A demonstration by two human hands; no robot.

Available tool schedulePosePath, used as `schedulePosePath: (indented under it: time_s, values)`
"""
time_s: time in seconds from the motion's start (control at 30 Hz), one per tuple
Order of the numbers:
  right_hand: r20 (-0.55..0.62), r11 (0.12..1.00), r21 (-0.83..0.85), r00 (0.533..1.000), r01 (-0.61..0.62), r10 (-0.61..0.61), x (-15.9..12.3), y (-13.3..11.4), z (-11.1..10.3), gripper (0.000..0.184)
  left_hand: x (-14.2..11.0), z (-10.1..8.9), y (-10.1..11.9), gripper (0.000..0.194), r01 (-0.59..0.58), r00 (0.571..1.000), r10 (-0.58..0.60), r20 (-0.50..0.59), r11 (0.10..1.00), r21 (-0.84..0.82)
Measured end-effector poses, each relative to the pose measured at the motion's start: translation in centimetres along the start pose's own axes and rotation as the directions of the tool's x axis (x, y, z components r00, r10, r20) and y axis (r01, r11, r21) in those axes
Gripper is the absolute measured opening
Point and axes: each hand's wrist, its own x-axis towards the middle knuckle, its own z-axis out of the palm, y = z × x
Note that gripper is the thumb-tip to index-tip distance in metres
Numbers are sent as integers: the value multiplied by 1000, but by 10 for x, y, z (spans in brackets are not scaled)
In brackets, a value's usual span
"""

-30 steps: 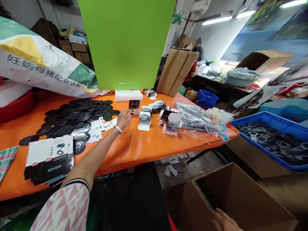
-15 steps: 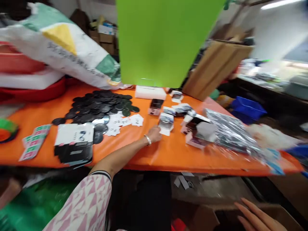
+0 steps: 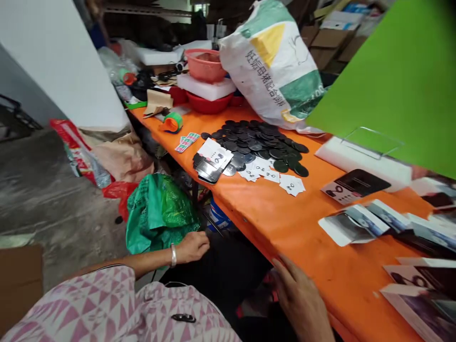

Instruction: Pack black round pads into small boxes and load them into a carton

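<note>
My left hand (image 3: 192, 247), with a bracelet at the wrist, hangs below the edge of the orange table (image 3: 285, 223), beside a green plastic bag (image 3: 158, 211). Its fingers are curled; whatever they hold is hidden. My right hand (image 3: 302, 299) lies with fingers stretched out against the table's front edge and holds nothing. On the table lie a heap of black discs (image 3: 256, 142), small white printed cards (image 3: 270, 175), a stack of flat black-and-white packs (image 3: 212, 159) and a folded small box (image 3: 354, 185). More boxes lie at the right.
A big white printed sack (image 3: 274, 61) leans at the table's back, next to a red basin (image 3: 206, 102) and a pink basket (image 3: 204, 64). A green panel (image 3: 392, 80) stands on a white foam block (image 3: 359, 159). An orange-green tape roll (image 3: 173, 123) lies far left. Bags crowd the floor.
The view has swung left. My left hand came off the boxes on the table and dropped below its edge. My right hand rose from the cardboard box to the table's front edge.
</note>
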Motion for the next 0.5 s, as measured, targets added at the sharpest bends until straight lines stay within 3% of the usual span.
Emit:
schedulePosePath:
  time_s: [0.1, 0.2, 0.27, 0.33, 0.4, 0.5]
  values:
    - [41, 992, 96, 995, 84, -88, 3, -18, 11, 37, -53, 12, -4, 23, 346, 938, -346, 17, 938, -22]
    - [91, 976, 177, 986, 125, -142, -3, -33, 21, 33, -78, 12, -4, 23, 469, 881, -473, -25, 879, -88]
    - [129, 963, 238, 979, 122, -156, -6, -45, 27, 32, -86, 8, -16, 21, 550, 826, -560, -64, 826, -125]
    - [194, 950, 295, 967, 102, -164, -2, -62, 35, 33, -92, 4, -41, 18, 657, 732, -676, -86, 734, -171]
    - [300, 932, 349, 931, 94, -206, 11, -86, 42, 33, -99, 7, -75, 16, 763, 612, -790, -45, 604, -231]
    - [476, 911, 396, 823, 114, -310, 49, -132, 56, 33, -106, 27, -125, 21, 852, 461, -880, 115, 403, -335]
